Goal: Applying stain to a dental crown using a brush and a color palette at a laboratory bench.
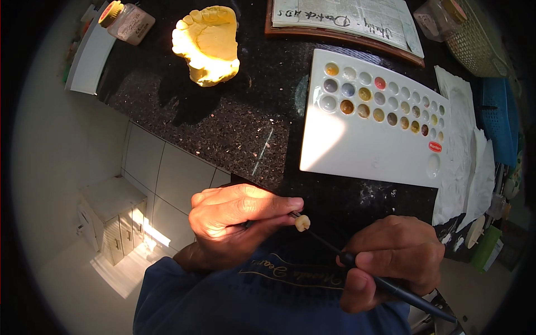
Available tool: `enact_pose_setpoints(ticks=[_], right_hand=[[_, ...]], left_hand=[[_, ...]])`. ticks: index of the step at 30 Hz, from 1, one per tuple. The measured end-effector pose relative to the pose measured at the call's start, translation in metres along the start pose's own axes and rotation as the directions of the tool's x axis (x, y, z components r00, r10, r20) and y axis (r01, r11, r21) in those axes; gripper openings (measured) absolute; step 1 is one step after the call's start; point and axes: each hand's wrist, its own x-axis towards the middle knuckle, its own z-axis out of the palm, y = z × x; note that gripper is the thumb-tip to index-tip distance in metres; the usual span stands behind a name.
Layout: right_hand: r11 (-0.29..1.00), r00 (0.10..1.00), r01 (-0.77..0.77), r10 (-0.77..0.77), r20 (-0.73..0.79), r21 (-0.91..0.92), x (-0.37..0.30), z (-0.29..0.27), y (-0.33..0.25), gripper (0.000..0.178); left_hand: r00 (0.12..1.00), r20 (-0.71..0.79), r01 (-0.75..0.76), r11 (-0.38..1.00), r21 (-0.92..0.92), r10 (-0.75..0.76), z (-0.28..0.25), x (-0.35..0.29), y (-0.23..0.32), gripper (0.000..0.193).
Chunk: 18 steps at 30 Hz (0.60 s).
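My left hand [237,220] pinches a thin metal holder [295,214] between thumb and fingers, just off the worktop's near edge. At the holder's end sits a small cream-coloured tooth crown [302,224]. Like a pen, my right hand [399,251] grips a slim black-handled brush [412,298]. Its fine dark tip reaches left to the crown; whether it touches the surface I cannot tell. Beyond both hands lies a white palette [363,148], its rows of round wells holding yellow, brown, grey and red colours. My left fingers hide most of the holder.
A yellow dental cast [206,47] stands on the dark speckled worktop [234,128], near a lidded jar [128,23]. A brown-edged board with papers [346,15] lies at the back. Crumpled white tissue [460,162], a blue basket [498,120] and another jar [438,19] stand at right.
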Motion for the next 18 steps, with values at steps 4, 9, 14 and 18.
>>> enact_pose_setpoints(ticks=[4, 9, 14, 18], right_hand=[[1.000, 1.000, 0.008, -0.008, -0.004, 0.005, 0.0003, 0.0013, -0.0006, 0.020], [0.999, 1.000, 0.001, -0.002, -0.020, -0.046, 0.0024, 0.0040, -0.0040, 0.020], [0.999, 0.999, -0.006, 0.004, -0.041, -0.033, 0.0017, 0.0040, -0.0044, 0.021], [0.998, 1.000, -0.006, 0.005, -0.010, -0.056, 0.0027, 0.0037, -0.0042, 0.021]], left_hand=[[1.000, 0.003, -0.011, 1.000, -0.001, 0.011, 0.0004, 0.0003, -0.0006, 0.007], [1.000, 0.010, -0.001, 1.000, 0.003, 0.001, -0.0001, 0.0000, -0.0006, 0.008], [1.000, 0.007, -0.010, 1.000, 0.001, 0.010, 0.0003, 0.0000, -0.0008, 0.009], [1.000, -0.006, 0.005, 1.000, -0.008, -0.005, 0.0011, -0.0004, -0.0002, 0.008]])
